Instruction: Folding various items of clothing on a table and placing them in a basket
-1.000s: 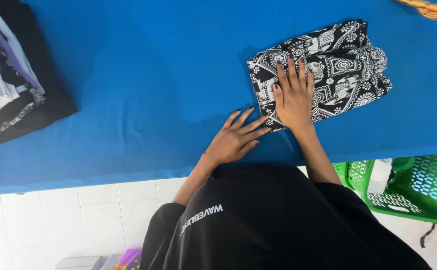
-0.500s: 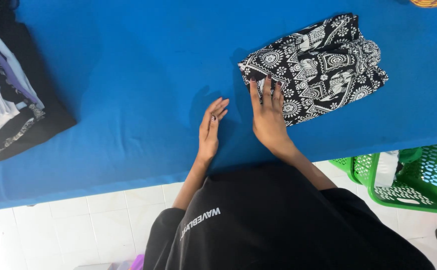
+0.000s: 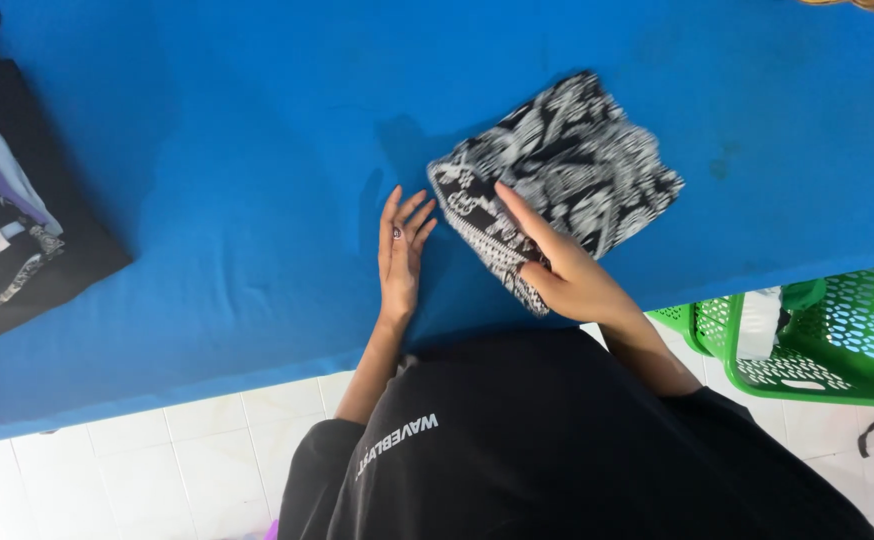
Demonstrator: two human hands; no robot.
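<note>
A blue cloth-covered table (image 3: 207,130) fills most of the view — creased in places, evenly lit. Below its edge lies a white tiled floor (image 3: 157,460), and a green perforated plastic basket (image 3: 837,330) stands at the right.

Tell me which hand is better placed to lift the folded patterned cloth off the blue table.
Right. The right hand already lies on the folded patterned cloth, gripping its near edge, while the left hand rests flat on the blue table beside it, apparently not touching.
</note>
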